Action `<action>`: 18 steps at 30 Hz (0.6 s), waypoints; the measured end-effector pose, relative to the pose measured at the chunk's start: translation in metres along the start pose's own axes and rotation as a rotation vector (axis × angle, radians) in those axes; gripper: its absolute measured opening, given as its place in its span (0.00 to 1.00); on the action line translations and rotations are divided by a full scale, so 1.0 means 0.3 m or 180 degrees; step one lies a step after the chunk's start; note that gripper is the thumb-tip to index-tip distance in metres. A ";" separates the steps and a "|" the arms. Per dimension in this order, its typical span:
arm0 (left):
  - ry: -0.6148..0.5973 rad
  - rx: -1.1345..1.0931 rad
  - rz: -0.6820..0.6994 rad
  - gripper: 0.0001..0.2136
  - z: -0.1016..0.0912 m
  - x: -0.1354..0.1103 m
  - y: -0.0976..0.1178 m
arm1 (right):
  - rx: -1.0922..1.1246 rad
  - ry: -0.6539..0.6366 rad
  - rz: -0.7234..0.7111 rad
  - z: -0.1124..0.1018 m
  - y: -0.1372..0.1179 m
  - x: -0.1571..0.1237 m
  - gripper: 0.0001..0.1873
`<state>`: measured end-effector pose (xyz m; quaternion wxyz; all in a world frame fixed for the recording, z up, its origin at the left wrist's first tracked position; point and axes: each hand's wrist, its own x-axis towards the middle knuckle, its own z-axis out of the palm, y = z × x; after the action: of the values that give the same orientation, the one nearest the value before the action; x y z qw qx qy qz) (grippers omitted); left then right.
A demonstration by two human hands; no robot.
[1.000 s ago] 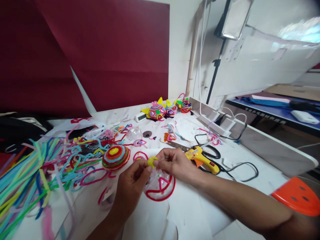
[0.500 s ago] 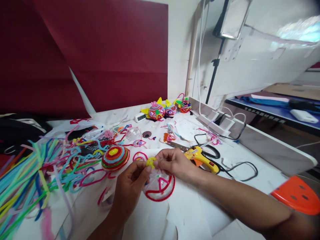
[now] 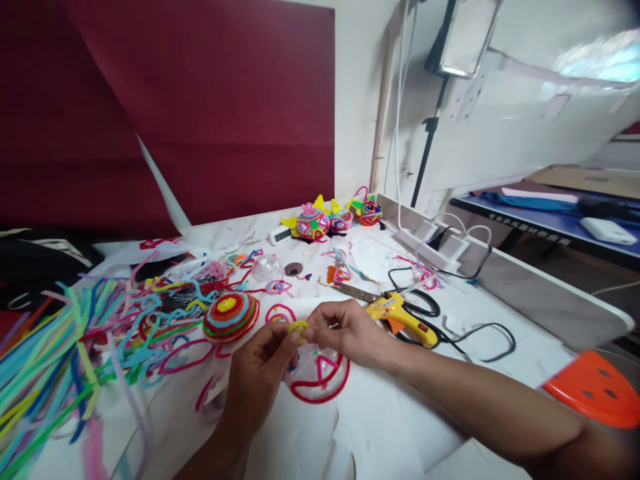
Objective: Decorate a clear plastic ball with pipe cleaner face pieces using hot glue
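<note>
Crowding the space left of the fingers point(image 3: 271, 333) are loose pipe cleaners point(image 3: 55, 360) and a striped dome point(image 3: 231, 317); rightward lie a yellow glue gun point(image 3: 403, 319) and scissors point(image 3: 356, 293). The left hand point(image 3: 261, 357) and right hand point(image 3: 346, 331) pinch a yellow curl point(image 3: 299, 326) between tightly met fingertips, above a clear red-edged piece point(image 3: 323, 401). White tabletop point(image 3: 533, 357) beneath; maroon backdrop point(image 3: 210, 113) beyond.

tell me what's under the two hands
A clear piece with red trim shows below the left hand and right hand. Its lower part is visible; they cover its upper part, so what's there can't be seen.
</note>
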<state>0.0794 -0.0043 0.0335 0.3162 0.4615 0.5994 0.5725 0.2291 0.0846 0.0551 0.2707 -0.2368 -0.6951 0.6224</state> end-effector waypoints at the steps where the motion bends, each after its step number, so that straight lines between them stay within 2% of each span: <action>1: -0.0051 0.0109 0.0023 0.10 -0.005 0.002 0.000 | -0.0192 0.0032 -0.0141 -0.006 -0.004 -0.002 0.14; 5: -0.0119 0.0557 0.0139 0.10 -0.014 0.001 0.010 | -0.1010 0.0091 -0.0727 -0.024 -0.025 -0.011 0.05; 9: -0.0060 0.0702 0.0198 0.10 -0.007 -0.003 0.022 | -0.1481 0.0037 -0.1064 -0.025 -0.032 -0.017 0.03; 13: -0.0060 0.0620 0.0144 0.10 0.002 -0.008 0.020 | -0.1347 0.0132 -0.0733 -0.016 -0.023 -0.018 0.04; 18: 0.0255 0.0254 0.0022 0.09 0.026 -0.033 0.030 | -0.0504 0.0213 -0.0270 0.005 -0.005 -0.011 0.07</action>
<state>0.0920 -0.0111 0.0395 0.2713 0.4526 0.6323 0.5672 0.2305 0.0810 0.0563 0.3003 -0.2485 -0.7422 0.5452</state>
